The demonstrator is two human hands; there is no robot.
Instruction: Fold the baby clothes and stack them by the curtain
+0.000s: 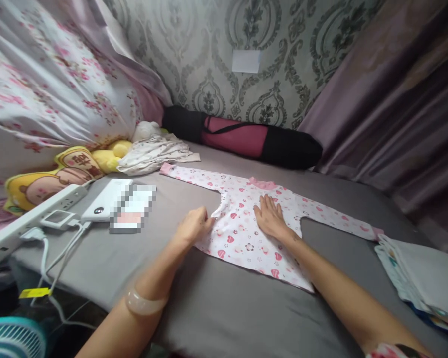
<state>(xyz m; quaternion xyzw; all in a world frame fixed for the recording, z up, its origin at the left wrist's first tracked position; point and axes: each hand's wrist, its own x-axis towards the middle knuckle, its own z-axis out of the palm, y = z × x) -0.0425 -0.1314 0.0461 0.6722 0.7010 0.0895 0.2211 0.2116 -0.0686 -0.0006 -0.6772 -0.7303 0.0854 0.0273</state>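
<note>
A child's long-sleeved shirt, white with pink hearts, flowers and a pink ruffled collar, lies spread on the grey bed sheet. Its sleeves stretch out to both sides. My left hand, below a pale bangle, has its fingers curled closed on the shirt's left side edge, under the armpit. Flat on the chest, below the collar, rests my right hand, open with fingers extended.
Left are a white power strip with cables, a power bank, a pixelated object, crumpled cloth and yellow plush toys. A black-and-pink long bag lies along the wall. Folded cloth sits right; a teal fan, lower left.
</note>
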